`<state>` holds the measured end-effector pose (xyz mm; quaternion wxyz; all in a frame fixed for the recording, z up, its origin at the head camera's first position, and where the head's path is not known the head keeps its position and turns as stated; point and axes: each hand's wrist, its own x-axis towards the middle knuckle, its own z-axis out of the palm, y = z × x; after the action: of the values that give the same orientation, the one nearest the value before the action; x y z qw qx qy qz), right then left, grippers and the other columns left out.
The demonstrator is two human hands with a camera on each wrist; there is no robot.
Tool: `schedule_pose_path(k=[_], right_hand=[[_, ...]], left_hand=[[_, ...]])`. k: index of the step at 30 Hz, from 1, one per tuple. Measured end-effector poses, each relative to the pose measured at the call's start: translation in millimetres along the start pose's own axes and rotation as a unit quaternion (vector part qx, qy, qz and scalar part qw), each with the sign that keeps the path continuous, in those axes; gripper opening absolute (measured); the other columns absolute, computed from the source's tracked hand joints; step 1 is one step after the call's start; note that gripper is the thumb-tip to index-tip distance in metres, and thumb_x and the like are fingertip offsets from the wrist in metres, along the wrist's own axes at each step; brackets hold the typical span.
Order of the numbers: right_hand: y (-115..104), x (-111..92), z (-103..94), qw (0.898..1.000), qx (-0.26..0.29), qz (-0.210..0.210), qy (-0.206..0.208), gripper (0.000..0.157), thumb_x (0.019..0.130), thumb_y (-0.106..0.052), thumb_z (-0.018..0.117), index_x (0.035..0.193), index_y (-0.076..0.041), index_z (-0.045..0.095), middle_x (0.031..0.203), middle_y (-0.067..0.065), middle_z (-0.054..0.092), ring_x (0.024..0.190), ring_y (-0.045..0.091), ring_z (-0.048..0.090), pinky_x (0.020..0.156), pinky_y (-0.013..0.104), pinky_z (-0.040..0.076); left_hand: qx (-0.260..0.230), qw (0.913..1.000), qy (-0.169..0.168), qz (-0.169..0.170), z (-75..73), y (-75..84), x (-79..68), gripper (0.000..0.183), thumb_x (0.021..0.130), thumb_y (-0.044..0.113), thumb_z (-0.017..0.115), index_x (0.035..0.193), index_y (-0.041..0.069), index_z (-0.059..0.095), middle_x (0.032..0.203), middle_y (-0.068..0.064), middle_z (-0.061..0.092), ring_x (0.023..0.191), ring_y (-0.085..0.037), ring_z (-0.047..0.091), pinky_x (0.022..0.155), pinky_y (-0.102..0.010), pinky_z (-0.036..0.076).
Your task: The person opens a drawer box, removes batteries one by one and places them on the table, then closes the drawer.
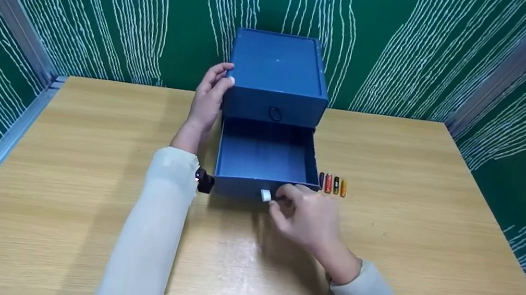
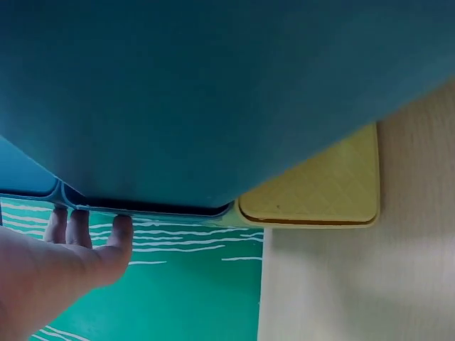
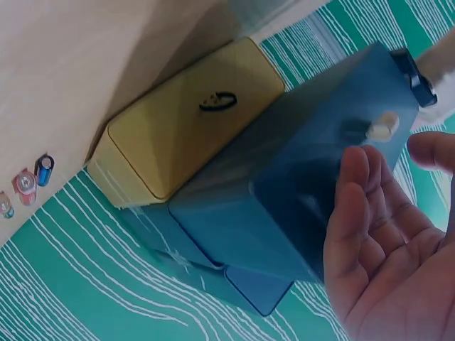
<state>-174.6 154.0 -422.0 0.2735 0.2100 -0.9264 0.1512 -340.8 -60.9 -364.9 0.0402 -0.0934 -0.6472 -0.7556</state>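
Note:
A blue drawer unit (image 1: 279,63) stands at the back of the table, its middle drawer (image 1: 238,187) pulled out and bare inside. My left hand (image 1: 205,104) rests against the unit's left side, fingertips touching it near the top. Just right of the white pull tab (image 1: 265,195) on the drawer front is my right hand (image 1: 310,217), fingers bent. The right wrist view shows those fingers loosely curved and apart from the tab (image 3: 384,126), with nothing between them. The closed bottom drawer (image 3: 199,121) is yellow; the head view hides it.
Several batteries (image 1: 328,183) lie in a row on the table (image 1: 413,234), right of the drawer. The closed top drawer has a dark ring (image 1: 274,113). Green walls with white lines (image 1: 178,13) enclose the table at the back and sides.

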Motion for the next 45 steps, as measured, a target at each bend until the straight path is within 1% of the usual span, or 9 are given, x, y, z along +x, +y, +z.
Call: schedule_pose_path(k=[3,8,14,19,26,31,34,38,45], right_hand=[[-2,-1,4.6,1.0,-0.01,0.01,-0.007,0.019,0.073,-0.04,0.055,0.073,-0.022,0.06,0.061,-0.012,0.056,0.047,0.001,0.043,0.039,0.017,0.027],[-6,-3,8.7,0.999,-0.017,0.023,-0.027,0.023,0.076,-0.043,0.052,0.075,-0.022,0.06,0.058,-0.011,0.052,0.043,0.002,0.036,0.036,0.019,0.022],[-10,-5,10.8,0.999,-0.023,0.026,-0.025,0.024,0.077,-0.043,0.05,0.075,-0.02,0.06,0.055,-0.011,0.048,0.042,0.002,0.035,0.035,0.019,0.022],[-12,-5,13.0,0.999,-0.021,0.03,-0.023,0.023,0.076,-0.041,0.051,0.076,-0.02,0.059,0.057,-0.011,0.049,0.044,0.002,0.038,0.036,0.018,0.024],[-14,-5,16.2,0.999,-0.022,0.036,-0.005,0.023,0.076,-0.041,0.052,0.077,-0.021,0.061,0.058,-0.011,0.053,0.045,0.002,0.041,0.036,0.019,0.024],[-14,-5,17.8,0.999,-0.022,0.035,0.007,0.023,0.077,-0.041,0.052,0.075,-0.02,0.06,0.058,-0.01,0.053,0.044,0.002,0.04,0.035,0.019,0.022],[-15,-4,18.1,0.999,-0.017,0.041,0.011,0.024,0.077,-0.041,0.052,0.075,-0.019,0.062,0.058,-0.009,0.055,0.043,0.002,0.04,0.035,0.019,0.022],[-16,-3,17.7,0.998,-0.002,0.055,0.018,0.022,0.076,-0.039,0.054,0.075,-0.019,0.063,0.06,-0.008,0.057,0.045,0.0,0.042,0.035,0.018,0.023],[-15,1,16.9,0.997,0.011,0.067,0.031,0.02,0.073,-0.039,0.055,0.073,-0.021,0.063,0.06,-0.011,0.056,0.047,-0.001,0.045,0.036,0.017,0.026]], left_hand=[[0.013,0.9999,0.002,0.009,0.6,-1.1,2.7,0.028,0.089,0.022,0.044,0.116,0.022,0.051,0.129,0.004,0.04,0.116,-0.01,0.036,0.099,-0.036,0.027],[0.016,0.9998,0.006,0.011,4.0,4.5,1.1,0.023,0.089,0.018,0.042,0.109,0.017,0.053,0.123,0.004,0.044,0.112,-0.01,0.038,0.096,-0.031,0.028],[0.01,0.9998,-0.013,0.01,6.1,14.9,-8.7,0.024,0.091,0.015,0.035,0.112,0.011,0.047,0.124,0.001,0.039,0.113,-0.014,0.034,0.094,-0.034,0.028],[0.017,0.9995,-0.018,0.018,6.6,17.1,-10.5,0.026,0.091,0.015,0.034,0.113,0.01,0.046,0.125,0.001,0.038,0.115,-0.014,0.033,0.095,-0.033,0.027],[0.013,0.9994,-0.005,0.033,8.3,15.6,-9.4,0.025,0.09,0.011,0.034,0.11,0.006,0.047,0.122,-0.002,0.041,0.112,-0.012,0.035,0.094,-0.026,0.027],[0.014,0.9994,-0.002,0.03,8.0,14.0,-9.3,0.024,0.09,0.012,0.034,0.11,0.007,0.047,0.12,-0.002,0.041,0.111,-0.013,0.035,0.094,-0.027,0.027],[0.015,0.9995,-0.006,0.028,5.5,8.8,-5.2,0.024,0.09,0.013,0.034,0.111,0.01,0.047,0.121,0.0,0.041,0.111,-0.013,0.035,0.094,-0.029,0.027],[0.016,0.9995,-0.01,0.023,2.0,0.3,1.1,0.024,0.091,0.015,0.035,0.111,0.013,0.048,0.121,0.002,0.041,0.111,-0.012,0.035,0.093,-0.03,0.028],[0.019,0.9995,-0.003,0.026,1.6,-2.5,3.3,0.022,0.09,0.017,0.037,0.108,0.017,0.05,0.119,0.004,0.042,0.11,-0.011,0.036,0.093,-0.03,0.028]])
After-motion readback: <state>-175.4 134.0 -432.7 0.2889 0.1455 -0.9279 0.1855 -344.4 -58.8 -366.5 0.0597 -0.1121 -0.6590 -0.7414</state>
